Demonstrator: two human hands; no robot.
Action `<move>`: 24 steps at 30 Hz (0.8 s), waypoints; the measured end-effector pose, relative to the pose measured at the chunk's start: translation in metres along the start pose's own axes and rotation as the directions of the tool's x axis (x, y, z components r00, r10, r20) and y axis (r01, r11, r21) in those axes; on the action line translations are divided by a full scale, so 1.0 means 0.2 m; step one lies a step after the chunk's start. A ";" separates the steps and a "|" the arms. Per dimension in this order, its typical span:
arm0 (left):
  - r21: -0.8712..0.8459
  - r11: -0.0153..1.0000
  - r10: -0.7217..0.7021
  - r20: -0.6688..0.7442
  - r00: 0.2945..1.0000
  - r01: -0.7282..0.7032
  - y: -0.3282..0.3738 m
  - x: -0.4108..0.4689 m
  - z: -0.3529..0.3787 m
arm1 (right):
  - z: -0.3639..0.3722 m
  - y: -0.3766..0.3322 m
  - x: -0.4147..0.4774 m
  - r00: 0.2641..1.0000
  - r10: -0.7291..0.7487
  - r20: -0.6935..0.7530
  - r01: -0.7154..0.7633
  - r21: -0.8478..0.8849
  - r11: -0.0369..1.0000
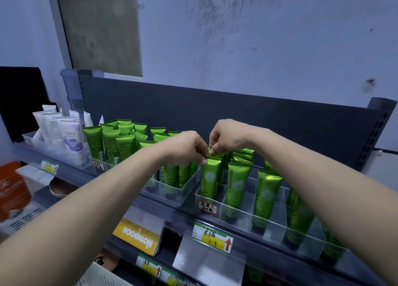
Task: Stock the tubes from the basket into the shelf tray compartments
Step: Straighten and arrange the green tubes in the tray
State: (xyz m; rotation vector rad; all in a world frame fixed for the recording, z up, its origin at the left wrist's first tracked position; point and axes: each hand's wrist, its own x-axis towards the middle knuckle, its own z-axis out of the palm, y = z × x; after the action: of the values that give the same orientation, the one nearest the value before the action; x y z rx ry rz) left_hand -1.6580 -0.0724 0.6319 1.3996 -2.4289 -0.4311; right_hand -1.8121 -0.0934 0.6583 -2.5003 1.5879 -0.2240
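Observation:
Green Chamomile tubes stand upright, caps down, in clear divided trays on the top shelf. In the left-most compartment of the right-hand tray [269, 226] stands a front tube [210, 178]. My left hand [185, 148] pinches the top edge of that tube. My right hand [226, 137] pinches the top of a tube [212, 152] just behind it in the same compartment. More green tubes [266, 191] fill the compartments to the right. No basket shows in this view.
A second clear tray [172, 194] of green tubes sits to the left, with more green tubes [116, 141] and white tubes [62, 133] beyond. A dark back panel [237, 111] rises behind. Price tags [212, 236] line the shelf edge; a yellow notebook pack [137, 236] lies below.

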 end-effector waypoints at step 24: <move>-0.028 0.999 0.044 -0.093 0.995 -0.047 -0.04 0.21 -0.05 | -0.09 0.18 0.06 0.986 0.168 -0.019 -0.169 -0.067 0.983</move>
State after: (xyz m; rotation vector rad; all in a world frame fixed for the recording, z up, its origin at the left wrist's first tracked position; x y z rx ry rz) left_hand -1.6672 -0.1132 0.6422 1.3194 -2.3653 -0.3811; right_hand -1.8420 -0.1199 0.6678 -2.4004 1.8304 -0.1667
